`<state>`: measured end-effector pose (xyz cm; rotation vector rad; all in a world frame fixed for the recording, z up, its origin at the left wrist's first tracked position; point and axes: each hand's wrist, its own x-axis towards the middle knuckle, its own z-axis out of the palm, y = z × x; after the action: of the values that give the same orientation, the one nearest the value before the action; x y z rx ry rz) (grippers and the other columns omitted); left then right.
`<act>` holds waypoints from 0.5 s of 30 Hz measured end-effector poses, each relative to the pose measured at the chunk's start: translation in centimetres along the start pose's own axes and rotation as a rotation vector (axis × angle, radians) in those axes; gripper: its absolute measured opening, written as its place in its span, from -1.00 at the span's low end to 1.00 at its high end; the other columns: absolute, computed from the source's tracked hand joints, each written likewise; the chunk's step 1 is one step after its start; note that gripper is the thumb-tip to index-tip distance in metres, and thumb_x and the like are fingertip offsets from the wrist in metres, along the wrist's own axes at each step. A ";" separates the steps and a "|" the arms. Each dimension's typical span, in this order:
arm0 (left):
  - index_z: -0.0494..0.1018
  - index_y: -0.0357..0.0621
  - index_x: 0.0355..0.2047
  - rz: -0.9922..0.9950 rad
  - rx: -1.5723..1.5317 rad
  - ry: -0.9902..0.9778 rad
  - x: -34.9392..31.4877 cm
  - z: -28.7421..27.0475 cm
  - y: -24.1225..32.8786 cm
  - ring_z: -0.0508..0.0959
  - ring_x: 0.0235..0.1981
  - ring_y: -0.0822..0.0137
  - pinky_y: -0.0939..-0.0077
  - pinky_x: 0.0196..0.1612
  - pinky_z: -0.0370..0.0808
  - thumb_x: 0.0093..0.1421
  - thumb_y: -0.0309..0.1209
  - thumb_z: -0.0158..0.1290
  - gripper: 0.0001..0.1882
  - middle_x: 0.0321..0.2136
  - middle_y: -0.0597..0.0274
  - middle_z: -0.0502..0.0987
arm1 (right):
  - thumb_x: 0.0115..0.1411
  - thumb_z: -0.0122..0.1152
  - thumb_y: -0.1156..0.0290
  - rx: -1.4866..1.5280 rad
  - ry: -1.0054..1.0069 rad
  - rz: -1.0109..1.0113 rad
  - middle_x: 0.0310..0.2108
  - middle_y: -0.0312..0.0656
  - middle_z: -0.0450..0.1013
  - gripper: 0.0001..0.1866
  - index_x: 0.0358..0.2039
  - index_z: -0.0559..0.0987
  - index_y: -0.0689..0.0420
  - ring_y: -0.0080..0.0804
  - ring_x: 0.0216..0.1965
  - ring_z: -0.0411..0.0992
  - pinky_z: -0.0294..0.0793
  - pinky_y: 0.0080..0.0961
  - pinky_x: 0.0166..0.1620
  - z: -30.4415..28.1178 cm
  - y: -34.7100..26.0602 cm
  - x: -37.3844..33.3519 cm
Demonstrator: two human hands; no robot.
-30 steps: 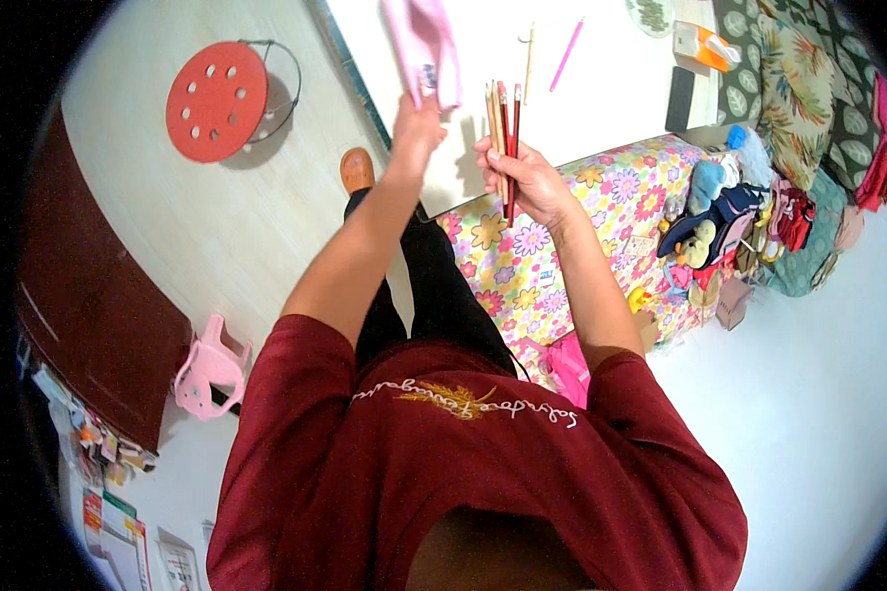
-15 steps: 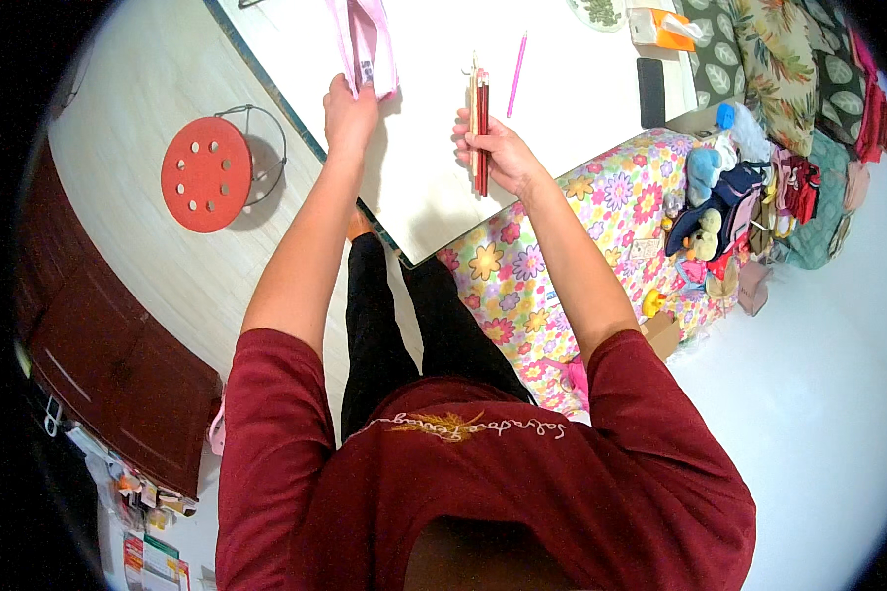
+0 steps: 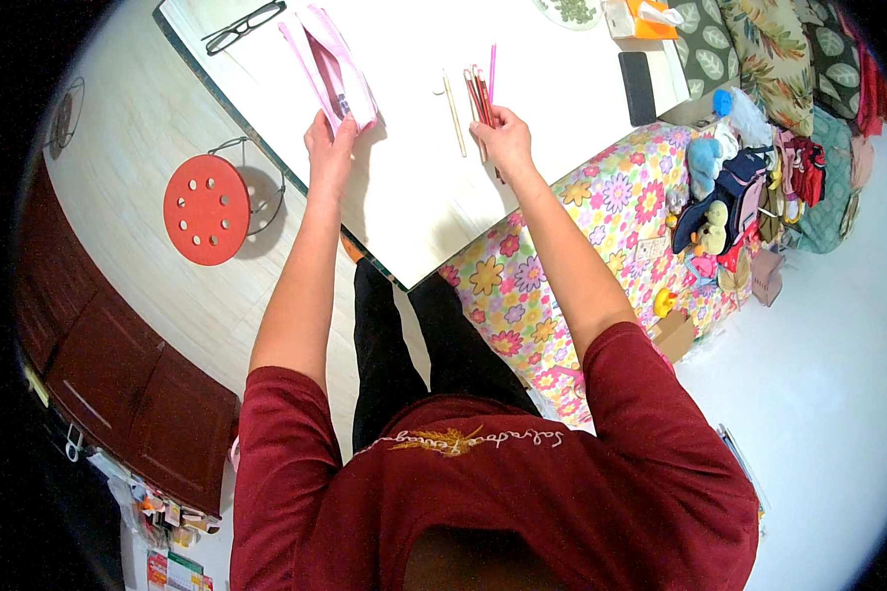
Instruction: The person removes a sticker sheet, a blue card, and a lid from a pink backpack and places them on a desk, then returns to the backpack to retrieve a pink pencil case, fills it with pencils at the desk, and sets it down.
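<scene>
My left hand (image 3: 331, 153) is closed on the near end of a pink pencil case (image 3: 337, 69), whose long opening gapes upward over the white table. My right hand (image 3: 505, 141) is closed around a few dark red pencils (image 3: 479, 91), which fan out slightly, their far ends pointing away from me. Just left of them a pale wooden pencil (image 3: 453, 113) lies apart on the tabletop. A pink pencil (image 3: 493, 67) lies beyond my right hand, close to the red ones.
Black-framed glasses (image 3: 243, 28) lie at the table's far left. Along the right stand a dark flat case (image 3: 637, 89), a tissue box (image 3: 641, 20) and a dish of green bits (image 3: 568, 12). A red stool (image 3: 206, 210) is left of the table; flowered fabric (image 3: 562, 246) lies right.
The pale pencil has left the bundle in my right hand and now lies on the table. The red pencils have spread apart. More of the pencil case and the glasses have come into view.
</scene>
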<state>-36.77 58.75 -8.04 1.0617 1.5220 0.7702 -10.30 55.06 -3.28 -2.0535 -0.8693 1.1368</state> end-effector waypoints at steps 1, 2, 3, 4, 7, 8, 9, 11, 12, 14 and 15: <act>0.11 -0.31 0.13 -0.023 -0.019 -0.020 0.2 -0.1 0.2 0.21 0.08 0.04 0.33 0.11 0.18 0.09 -0.06 -0.04 -0.28 0.06 -0.18 0.09 | -0.10 0.26 0.44 -0.019 0.014 -0.032 -0.56 -0.22 0.47 -0.69 -0.29 0.51 0.26 -0.54 -0.58 0.38 0.39 -0.58 -0.45 -0.2 0.2 0.3; 0.13 -0.30 0.12 -0.039 -0.028 -0.041 0.2 -0.1 0.3 0.23 0.06 0.06 0.34 0.09 0.19 0.09 -0.07 -0.03 -0.30 0.05 -0.17 0.11 | -0.10 0.26 0.44 -0.038 0.028 -0.063 -0.55 -0.21 0.48 -0.68 -0.28 0.51 0.26 -0.53 -0.56 0.40 0.40 -0.58 -0.43 -0.3 0.3 0.6; 0.15 -0.29 0.11 -0.055 -0.035 -0.057 0.3 -0.3 0.3 0.25 0.04 0.08 0.34 0.08 0.21 0.08 -0.08 -0.03 -0.31 0.04 -0.15 0.13 | -0.10 0.26 0.44 -0.057 0.038 -0.098 -0.54 -0.20 0.49 -0.68 -0.27 0.51 0.26 -0.52 -0.54 0.41 0.40 -0.58 -0.41 -0.3 0.0 0.6; 0.18 -0.29 0.09 -0.062 -0.032 -0.074 0.4 -0.7 0.2 0.28 0.01 0.10 0.35 0.06 0.23 0.08 -0.09 -0.02 -0.33 0.02 -0.14 0.16 | -0.07 0.24 0.42 -0.068 0.011 -0.051 -0.52 -0.18 0.50 -0.68 -0.27 0.51 0.26 -0.48 -0.49 0.44 0.42 -0.55 -0.36 -0.6 -0.9 0.4; 0.26 -0.29 0.03 -0.066 -0.057 -0.089 0.3 -0.8 1.0 0.35 -0.11 0.20 0.39 -0.04 0.29 0.05 -0.10 -0.02 -0.38 -0.06 -0.07 0.26 | -0.03 0.19 0.41 -0.197 0.030 -0.092 -0.50 -0.18 0.50 -0.71 -0.27 0.51 0.27 -0.47 -0.48 0.45 0.43 -0.53 -0.34 -0.7 -0.6 1.1; 0.29 -0.29 0.00 -0.063 -0.071 -0.088 0.1 -0.7 1.3 0.37 -0.15 0.23 0.40 -0.07 0.32 0.04 -0.10 -0.02 -0.39 -0.09 -0.04 0.29 | 0.00 0.17 0.42 -0.180 0.024 -0.088 -0.51 -0.19 0.50 -0.72 -0.27 0.50 0.28 -0.48 -0.49 0.44 0.43 -0.55 -0.35 -0.8 -0.5 1.2; 0.31 -0.29 -0.02 -0.084 -0.074 -0.094 -0.1 -0.8 2.0 0.38 -0.19 0.26 0.41 -0.11 0.33 0.04 -0.10 -0.02 -0.41 -0.12 -0.02 0.32 | 0.02 0.14 0.42 -0.165 0.016 -0.083 -0.51 -0.20 0.49 -0.73 -0.26 0.50 0.28 -0.48 -0.50 0.43 0.43 -0.57 -0.35 -0.8 -0.5 1.3; 0.34 -0.28 -0.07 -0.125 -0.078 -0.109 -0.7 -0.9 3.3 0.40 -0.26 0.31 0.44 -0.19 0.35 0.03 -0.11 -0.03 -0.44 -0.19 0.02 0.36 | 0.07 0.10 0.44 0.013 -0.034 -0.014 -0.50 -0.22 0.47 -0.76 -0.25 0.48 0.28 -0.50 -0.51 0.42 0.42 -0.61 -0.37 -0.9 -0.7 1.7; 0.35 -0.27 -0.08 -0.129 -0.083 -0.099 -0.8 -0.9 3.5 0.39 -0.29 0.34 0.45 -0.23 0.35 0.03 -0.10 -0.03 -0.45 -0.21 0.05 0.38 | 0.09 0.08 0.45 0.175 -0.074 0.047 -0.49 -0.23 0.46 -0.77 -0.25 0.47 0.28 -0.51 -0.51 0.41 0.42 -0.63 -0.38 -1.1 -1.0 1.8; 0.36 -0.25 -0.11 -0.138 -0.092 -0.079 -1.0 -1.1 3.7 0.38 -0.34 0.39 0.49 -0.29 0.35 0.03 -0.10 -0.04 -0.48 -0.26 0.11 0.41 | 0.13 0.05 0.46 0.486 -0.188 0.158 -0.48 -0.24 0.44 -0.80 -0.23 0.45 0.27 -0.53 -0.51 0.39 0.42 -0.67 -0.40 -1.7 -1.5 2.3; 0.36 -0.24 -0.11 -0.145 -0.091 -0.090 -1.2 -1.1 4.5 0.38 -0.36 0.42 0.51 -0.32 0.34 0.03 -0.10 -0.04 -0.48 -0.29 0.15 0.42 | 0.14 0.04 0.47 0.634 -0.259 0.208 -0.47 -0.25 0.42 -0.80 -0.23 0.44 0.26 -0.54 -0.50 0.38 0.42 -0.68 -0.41 -2.5 -1.5 2.9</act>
<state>-36.77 59.48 -3.28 0.8967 1.4565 0.6760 -7.27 57.66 -2.36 -1.5105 -0.3350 1.5748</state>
